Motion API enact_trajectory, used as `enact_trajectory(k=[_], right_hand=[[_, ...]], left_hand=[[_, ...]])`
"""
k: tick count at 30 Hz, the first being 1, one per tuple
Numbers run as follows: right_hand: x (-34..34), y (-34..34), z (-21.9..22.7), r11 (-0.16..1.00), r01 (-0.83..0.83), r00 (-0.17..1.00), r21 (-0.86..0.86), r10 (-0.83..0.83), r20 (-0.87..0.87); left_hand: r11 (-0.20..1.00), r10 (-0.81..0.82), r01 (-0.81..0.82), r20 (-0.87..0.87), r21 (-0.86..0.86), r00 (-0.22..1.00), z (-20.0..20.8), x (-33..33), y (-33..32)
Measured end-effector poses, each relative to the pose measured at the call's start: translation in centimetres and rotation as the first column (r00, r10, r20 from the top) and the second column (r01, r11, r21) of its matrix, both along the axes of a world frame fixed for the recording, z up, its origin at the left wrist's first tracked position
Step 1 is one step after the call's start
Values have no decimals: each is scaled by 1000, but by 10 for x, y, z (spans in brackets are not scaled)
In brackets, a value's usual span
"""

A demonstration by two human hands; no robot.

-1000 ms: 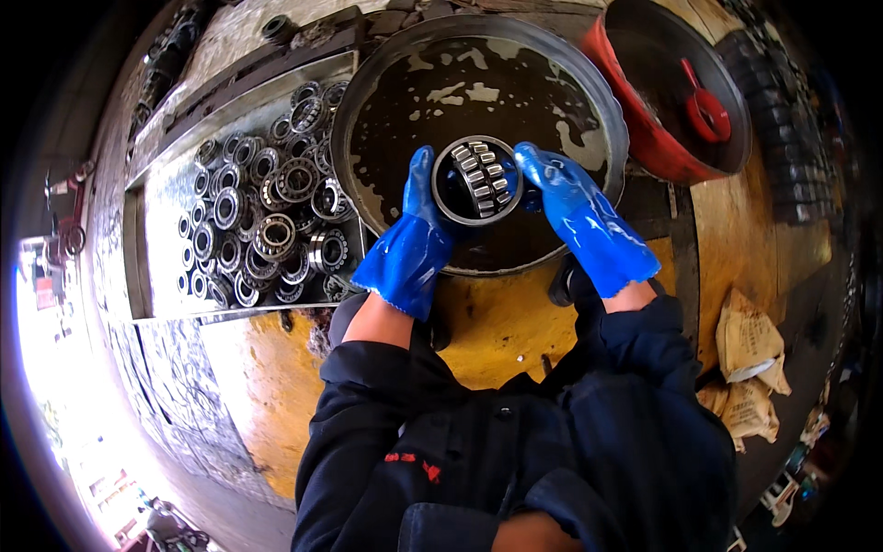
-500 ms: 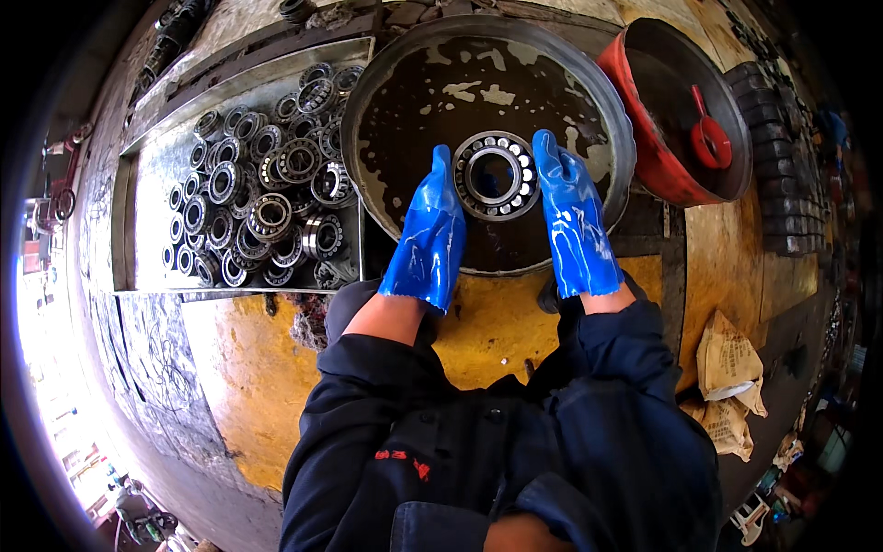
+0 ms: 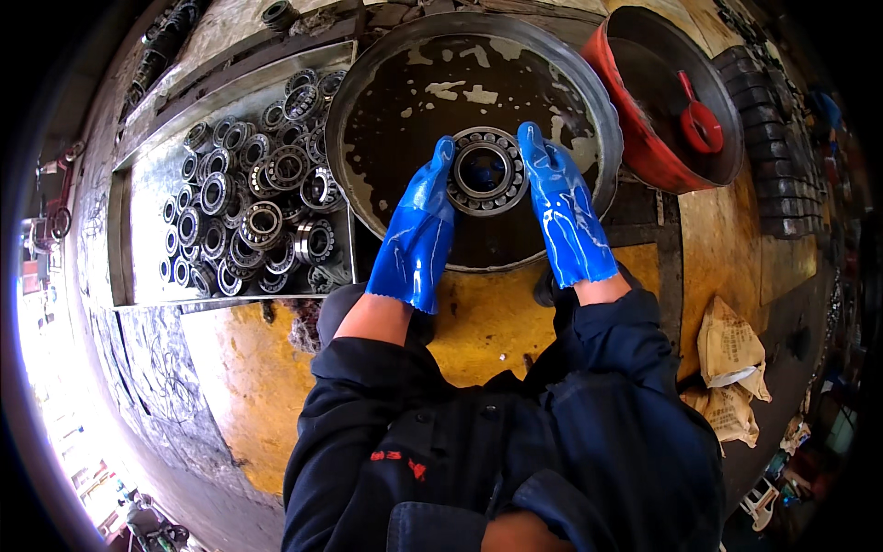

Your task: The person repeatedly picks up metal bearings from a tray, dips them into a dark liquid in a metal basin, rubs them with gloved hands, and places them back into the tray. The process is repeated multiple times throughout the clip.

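Between my two blue-gloved hands is a large steel roller bearing [image 3: 511, 191], its ring face turned up toward me and its rollers showing round the middle. My left hand [image 3: 427, 216] grips its left side, thumb pointing away from me. On the opposite side my right hand [image 3: 559, 202] closes on the rim in the same way. The fingers of both hands are mostly hidden under the bearing. Beneath it is a wide round metal basin [image 3: 337, 152] of dark brown liquid, with pale foam patches on the surface.
Left of the basin, a shallow metal tray [image 3: 122, 239] holds a heap of bearings [image 3: 216, 194]. To the right stands a red tub [image 3: 635, 152] with a red ladle-like scoop [image 3: 702, 127] in it. Dark stacked blocks [image 3: 773, 152] and torn paper sacks [image 3: 731, 345] lie farther right.
The bearing has turned slightly between my hands, and its rollers look darker now. Both hands still hold it over the basin. The whole view has shifted a little.
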State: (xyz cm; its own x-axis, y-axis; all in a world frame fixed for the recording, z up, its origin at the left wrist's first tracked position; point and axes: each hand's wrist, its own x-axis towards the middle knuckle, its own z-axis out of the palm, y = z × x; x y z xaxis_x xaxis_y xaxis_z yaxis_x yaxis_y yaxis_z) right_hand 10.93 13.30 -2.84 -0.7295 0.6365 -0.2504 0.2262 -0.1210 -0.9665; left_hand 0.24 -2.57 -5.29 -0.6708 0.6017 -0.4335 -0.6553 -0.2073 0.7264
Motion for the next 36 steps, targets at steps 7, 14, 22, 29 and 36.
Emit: enact_trajectory(k=[7,14,22,29,36], right_hand=[[-6,-5,-6,1000,-17,1000,7,17,-1],[-7,-10,-11,999,-50,999,-11,50,21],[8,-13,-22,985,-60,996,-163,70,58],[25,-7,-29,933,22,997,-360,6,76],[27,2,-30,861,76,995,-503,-37,88]], left_hand=[[996,-82,84,-142,7,986,7,4,8],[989,-120,94,-250,-111,961,23,2,-2],[988,-143,150,-137,41,980,45,-22,-12],[992,-115,116,-17,47,993,44,-35,-21],[989,-135,134,12,58,991,41,-36,-21]])
